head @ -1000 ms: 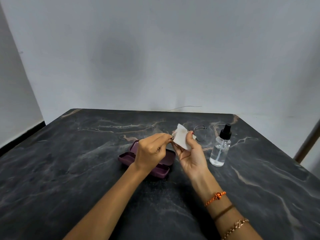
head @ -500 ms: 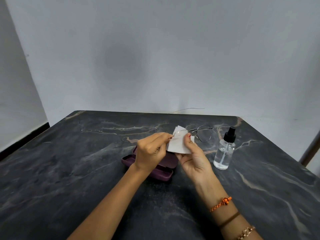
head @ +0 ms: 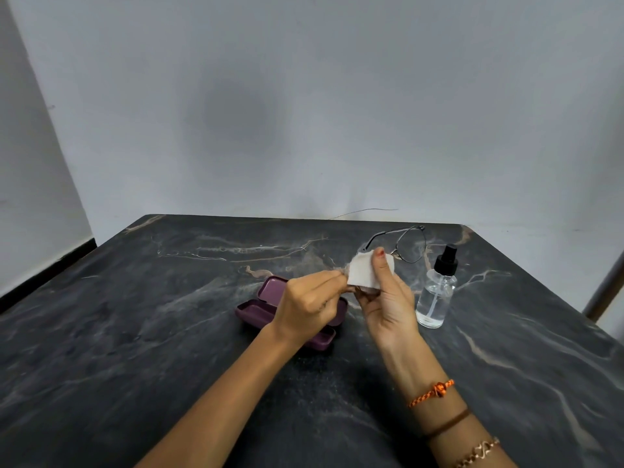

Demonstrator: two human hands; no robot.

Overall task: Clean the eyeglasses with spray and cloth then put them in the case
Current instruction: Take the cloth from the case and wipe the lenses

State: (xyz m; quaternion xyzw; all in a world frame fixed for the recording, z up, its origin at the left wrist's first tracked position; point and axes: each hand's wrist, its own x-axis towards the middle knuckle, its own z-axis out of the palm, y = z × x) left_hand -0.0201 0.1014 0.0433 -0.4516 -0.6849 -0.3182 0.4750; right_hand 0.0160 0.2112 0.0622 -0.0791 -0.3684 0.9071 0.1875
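**Glasses held up in a cloth above the open case**

Pale grey wall point(head: 304, 113) behind, meeting a second wall at the left corner, with a dark skirting strip low on the left. Dark marbled surface point(head: 135, 332) below, veined in pale brown and white, filling the lower half of the view.

Purple case point(head: 258, 310) lying open near the middle of the surface, partly hidden behind the left wrist. Left hand point(head: 309, 307) raised over the case, fingers curled, fingertips pinching toward the near edge of the cloth; what exactly sits between them too blurred to tell. Right hand point(head: 388, 305) just beside it, palm turned toward the camera, thumb pressing the cloth against the fingers behind, so pinching cloth and glasses together.

Clear spray bottle point(head: 435, 292) with a black pump top standing upright on the surface just right of the right hand, apart from it. White cloth point(head: 363, 273) folded over one lens, held above the surface. Thin metal-framed glasses point(head: 410, 244) sticking out from behind the cloth, one lens and one arm free in the air, tilted toward the far edge of the surface.

Orange braided band point(head: 435, 391), brown band and gold chain around the right wrist.
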